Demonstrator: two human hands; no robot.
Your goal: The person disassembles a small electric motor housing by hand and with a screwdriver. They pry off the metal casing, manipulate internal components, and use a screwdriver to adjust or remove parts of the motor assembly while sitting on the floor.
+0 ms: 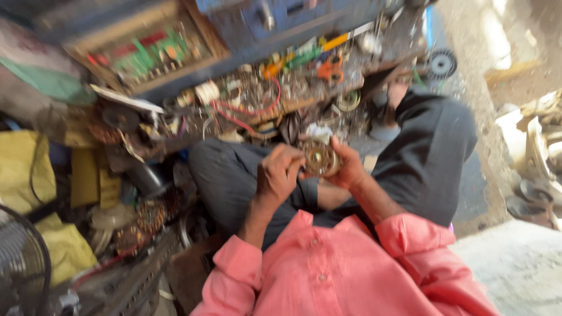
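Clutter fills the low workbench (252, 111) ahead of you: loose red wires (246, 111), small metal parts, an orange tool (329, 69) and a framed green circuit board (146, 52) propped at the back, all smeared by motion blur. You sit with your dark-trousered knees (433, 146) drawn up, pink shirt sleeves (363, 269) rolled above the wrists, and both hands meet just in front of the bench over your lap. Your left hand (280, 172) and your right hand (346, 167) are closed from either side on a round metal part (321, 158), held between the knees with its flat face turned up toward you. That part looks like a disc of brassy, grimy metal with a paler hub at its middle and a darker ring around it; a few small marks sit on the face, too blurred to read as holes or screws. Your right fingers wrap its far edge and hide that rim, while your left fingers curl over its near side, so its thickness and underside cannot be made out. At lower left a black fan guard (23, 257) is cut off by the frame, beside yellow sacking (29, 175) and a copper-wound coil (151, 216). Bright pale ground (515, 263) on the right is washed out, and the objects along its edge are hard to tell apart.
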